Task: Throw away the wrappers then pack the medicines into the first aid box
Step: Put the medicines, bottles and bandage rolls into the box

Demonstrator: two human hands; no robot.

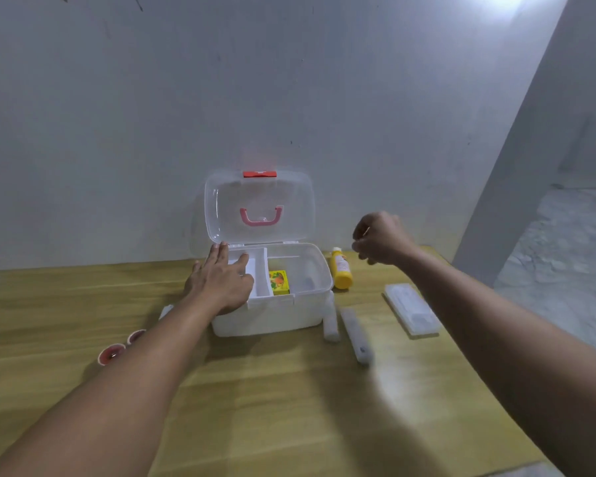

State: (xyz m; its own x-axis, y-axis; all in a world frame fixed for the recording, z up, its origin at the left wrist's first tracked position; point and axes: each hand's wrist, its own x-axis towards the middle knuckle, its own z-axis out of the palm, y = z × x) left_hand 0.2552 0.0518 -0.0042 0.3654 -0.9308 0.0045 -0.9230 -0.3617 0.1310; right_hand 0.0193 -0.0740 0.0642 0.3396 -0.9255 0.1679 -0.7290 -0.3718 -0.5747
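Left hand (221, 280) flat, fingers spread, on open first aid box (272, 313) rim; right hand (381, 241) curled loosely, contents unclear, above yellow bottle (341, 270).

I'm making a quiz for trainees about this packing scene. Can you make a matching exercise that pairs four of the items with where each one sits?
Things:
1. yellow box
2. yellow bottle
3. red-rimmed tape rolls
4. flat clear case

Places:
A. on the table, left of the first aid box, beside the left forearm
B. inside the first aid box
C. lying on the table close by the box's right end
D. on the table farthest right, under the right forearm

Pairs: 1-B, 2-C, 3-A, 4-D
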